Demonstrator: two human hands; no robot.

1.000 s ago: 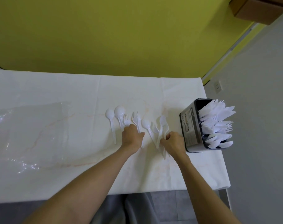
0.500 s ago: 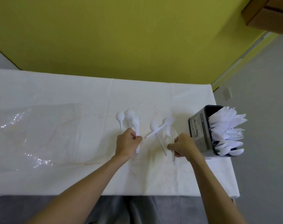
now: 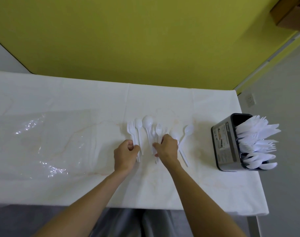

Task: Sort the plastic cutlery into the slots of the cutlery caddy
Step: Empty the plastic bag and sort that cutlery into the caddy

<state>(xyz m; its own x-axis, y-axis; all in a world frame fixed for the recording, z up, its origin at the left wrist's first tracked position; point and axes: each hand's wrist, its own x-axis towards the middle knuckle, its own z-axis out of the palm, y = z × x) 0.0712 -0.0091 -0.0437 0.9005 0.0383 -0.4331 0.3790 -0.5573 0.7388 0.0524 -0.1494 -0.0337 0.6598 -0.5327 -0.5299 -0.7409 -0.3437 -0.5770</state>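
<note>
White plastic forks and spoons lie in a loose row at the middle of the white table (image 3: 60, 103). My left hand (image 3: 126, 155) grips the handle of a fork (image 3: 130, 130) at the row's left end, beside a spoon (image 3: 138, 124). My right hand (image 3: 167, 148) pinches the handles of a fork (image 3: 158, 130) and neighbouring pieces near a larger spoon (image 3: 147, 121). Two more spoons (image 3: 188, 130) lie just right of that hand. The dark cutlery caddy (image 3: 224, 142) stands at the table's right edge, packed with white cutlery (image 3: 257, 134).
A sheet of clear plastic film (image 3: 43, 144) lies flat on the table's left half. The table's right edge runs just past the caddy, with grey floor beyond. A yellow wall stands behind the table. A cardboard box (image 3: 289, 12) shows at the top right.
My right hand left the spoons near the caddy and moved left onto the middle pieces. My left hand shifted to the fork at the left end. The cutlery row is rearranged.
</note>
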